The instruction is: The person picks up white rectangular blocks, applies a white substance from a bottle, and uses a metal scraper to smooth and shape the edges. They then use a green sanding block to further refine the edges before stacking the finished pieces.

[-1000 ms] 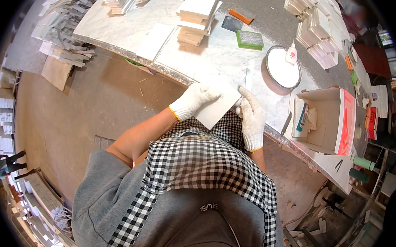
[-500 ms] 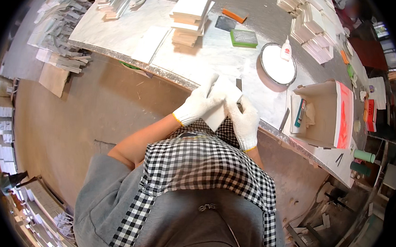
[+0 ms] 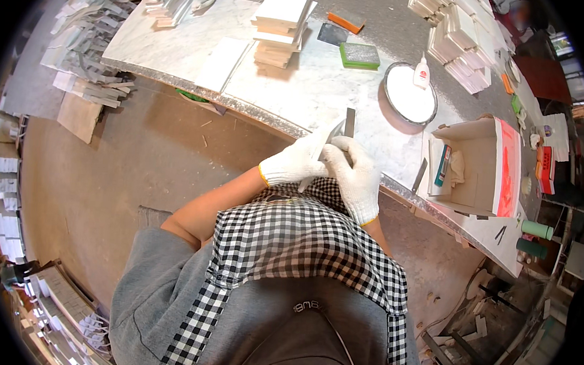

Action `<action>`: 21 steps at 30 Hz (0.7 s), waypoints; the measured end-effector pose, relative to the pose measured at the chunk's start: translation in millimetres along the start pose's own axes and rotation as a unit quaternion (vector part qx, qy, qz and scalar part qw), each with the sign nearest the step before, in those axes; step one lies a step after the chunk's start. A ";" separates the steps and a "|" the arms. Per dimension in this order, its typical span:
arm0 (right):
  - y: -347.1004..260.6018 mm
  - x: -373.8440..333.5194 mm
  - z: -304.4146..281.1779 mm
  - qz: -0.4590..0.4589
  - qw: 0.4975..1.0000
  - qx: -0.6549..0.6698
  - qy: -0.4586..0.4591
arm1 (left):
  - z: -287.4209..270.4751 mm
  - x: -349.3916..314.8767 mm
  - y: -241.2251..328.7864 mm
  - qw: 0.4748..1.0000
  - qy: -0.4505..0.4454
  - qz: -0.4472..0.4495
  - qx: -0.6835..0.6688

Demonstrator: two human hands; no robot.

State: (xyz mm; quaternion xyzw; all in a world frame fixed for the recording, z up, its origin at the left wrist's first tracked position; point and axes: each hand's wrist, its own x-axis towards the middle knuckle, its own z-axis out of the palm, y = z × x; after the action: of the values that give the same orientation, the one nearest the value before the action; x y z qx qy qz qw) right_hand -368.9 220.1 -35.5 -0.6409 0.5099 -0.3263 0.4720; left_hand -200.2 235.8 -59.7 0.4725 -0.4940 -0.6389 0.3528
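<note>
Holding a thin white board [image 3: 324, 139] tilted in the left hand [image 3: 289, 164], with the grip pinched snug on it, at 12 o'clock by the near edge of the worktop [image 3: 289, 106]. Gripping a flat dark strip [image 3: 350, 121] in the right hand [image 3: 358, 179] with fingers curled, pointing it to 12 o'clock, close beside the board. Cannot tell if touching. Facing a round dish [image 3: 397, 116] at 2 o'clock.

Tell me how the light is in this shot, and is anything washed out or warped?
Head view: glare whitens the table beyond the left hand; the piece it holds looks pale against that. Head view: a soft shadow falls beside the middle stack. Head view: fisheye bends the table's edge, with black corners.
</note>
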 end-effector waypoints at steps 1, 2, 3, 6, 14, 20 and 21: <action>0.5 0.4 -0.6 0.014 1.000 0.022 -0.006 | -4.3 4.0 -19.4 0.999 -0.006 0.033 -0.015; -0.1 0.6 -2.1 0.006 0.999 0.034 0.029 | -5.8 7.3 -28.7 0.997 -0.018 0.066 -0.031; -1.6 0.9 -3.7 -0.002 0.997 0.047 0.063 | -3.1 7.2 -37.7 0.996 0.000 0.083 -0.038; 5.4 7.4 -14.8 -0.018 0.992 0.001 0.122 | -9.8 7.1 -37.1 0.999 -0.021 0.028 -0.037; 37.2 15.3 -22.1 0.045 0.995 0.092 0.003 | -13.5 5.5 -9.3 1.000 -0.016 0.005 0.007; 29.2 20.4 -29.7 0.016 0.989 0.134 0.056 | -15.2 20.1 3.8 0.999 0.004 0.010 0.048; 30.3 23.3 -32.7 0.003 0.990 0.127 0.068 | -13.7 22.1 9.0 0.999 0.010 0.026 0.040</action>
State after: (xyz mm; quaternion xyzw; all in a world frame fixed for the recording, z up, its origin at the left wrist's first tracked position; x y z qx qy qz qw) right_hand -402.5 187.7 -54.2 -0.5510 0.4972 -0.4292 0.5147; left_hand -194.0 209.0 -57.5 0.4794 -0.5275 -0.6050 0.3548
